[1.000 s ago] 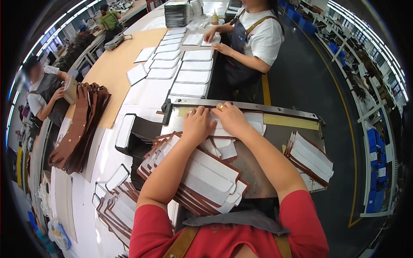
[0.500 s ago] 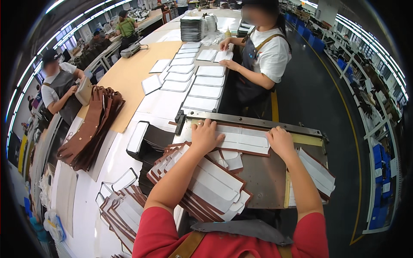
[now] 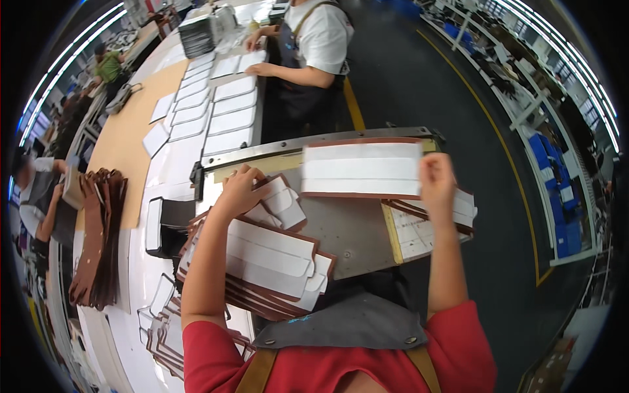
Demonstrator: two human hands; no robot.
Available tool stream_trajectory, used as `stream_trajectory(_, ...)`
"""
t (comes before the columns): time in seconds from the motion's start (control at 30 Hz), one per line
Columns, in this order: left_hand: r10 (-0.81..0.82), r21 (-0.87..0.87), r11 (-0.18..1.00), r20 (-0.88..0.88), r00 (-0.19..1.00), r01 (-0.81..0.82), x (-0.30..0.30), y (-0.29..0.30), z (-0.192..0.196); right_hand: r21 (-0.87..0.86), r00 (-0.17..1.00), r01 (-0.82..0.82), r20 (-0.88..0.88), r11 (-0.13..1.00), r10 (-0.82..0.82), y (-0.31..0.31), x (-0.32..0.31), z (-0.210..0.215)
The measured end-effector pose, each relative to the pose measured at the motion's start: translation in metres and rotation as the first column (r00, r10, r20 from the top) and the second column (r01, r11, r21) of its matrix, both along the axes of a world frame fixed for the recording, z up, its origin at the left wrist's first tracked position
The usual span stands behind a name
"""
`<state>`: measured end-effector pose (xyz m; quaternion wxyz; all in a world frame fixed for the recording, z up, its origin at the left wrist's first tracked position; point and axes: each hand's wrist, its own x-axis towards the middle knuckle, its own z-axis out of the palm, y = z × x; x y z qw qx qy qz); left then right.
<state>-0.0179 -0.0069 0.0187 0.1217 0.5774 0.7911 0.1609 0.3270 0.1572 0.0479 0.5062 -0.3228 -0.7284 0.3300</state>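
Note:
My right hand (image 3: pixel 438 183) pinches the right end of a long leather panel (image 3: pixel 362 169), brown at its edges and faced with white. The panel is raised above a metal work bed (image 3: pixel 344 229) and slightly blurred. My left hand (image 3: pixel 241 193) is over the left part of the bed, fingers bent and apart, beside small brown-edged white pieces (image 3: pixel 283 204). Whether its fingertips touch them is hard to tell. Under and beside my left forearm lies a fanned stack of similar panels (image 3: pixel 270 255).
A metal bar (image 3: pixel 275 143) runs along the bed's far edge. More panels (image 3: pixel 464 211) lie at the bed's right. Black pieces (image 3: pixel 178 223) and brown straps (image 3: pixel 98 239) are on the left table. Across the bar, a co-worker (image 3: pixel 314 52) handles white pieces.
The long panel has come up off the bed and moved right with my right hand. My left hand has let go of it and moved toward the small pieces. The view has shifted.

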Motion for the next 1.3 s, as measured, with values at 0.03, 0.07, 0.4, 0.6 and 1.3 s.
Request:
stream_trajectory(0.03, -0.024, 0.011, 1.0, 0.039, 0.999, 0.024, 0.0, 0.001, -0.001, -0.097, 0.997, 0.073, 0.017, 0.993, -0.071, 0.0, 0.028, 0.009)
stream_trajectory(0.07, -0.045, 0.023, 0.999, 0.079, 0.996, 0.044, -0.001, 0.003, -0.003, -0.191, 0.99, 0.143, 0.04, 0.971, -0.138, 0.001, 0.057, 0.014)
stream_trajectory(0.4, 0.059, 0.018, 0.998, 0.307, 0.95, -0.068, -0.006, 0.019, -0.017, 0.503, 0.75, 0.332, 0.373, 0.798, -0.547, 0.009, 0.127, -0.019)
stream_trajectory(0.6, 0.0, 0.137, 0.99, 0.307, 0.952, -0.044, -0.01, 0.014, -0.02, -0.198, 0.885, -0.262, 0.342, 0.945, 0.317, -0.025, -0.044, -0.016)
stream_trajectory(1.3, 0.104, 0.466, 0.824, 0.436, 0.894, -0.323, -0.028, 0.011, -0.008, -0.475, 0.915, -0.372, -0.047, 0.797, 0.4, 0.001, -0.122, 0.001)
